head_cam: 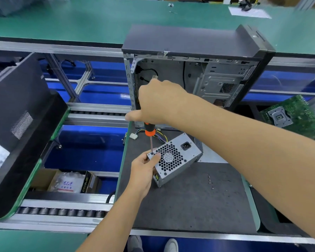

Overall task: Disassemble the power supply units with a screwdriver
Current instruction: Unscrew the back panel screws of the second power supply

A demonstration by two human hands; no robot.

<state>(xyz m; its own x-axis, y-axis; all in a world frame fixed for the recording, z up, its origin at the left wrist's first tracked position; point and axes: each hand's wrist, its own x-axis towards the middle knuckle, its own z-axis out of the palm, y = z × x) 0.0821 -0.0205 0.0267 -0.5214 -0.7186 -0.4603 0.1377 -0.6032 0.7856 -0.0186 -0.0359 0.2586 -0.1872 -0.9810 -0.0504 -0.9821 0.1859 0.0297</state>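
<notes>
Open grey mat (198,200) near side and right of the power supply unit (175,159), dotted with a few small screws (209,180). Blocked behind by the upright open computer case (198,70), with loose cables (160,136) between. Hemmed right by a motherboard (296,115), left by the mat's edge over the roller conveyor (62,212).

Head camera looks steeply down, close above the workbench (198,197).
</notes>
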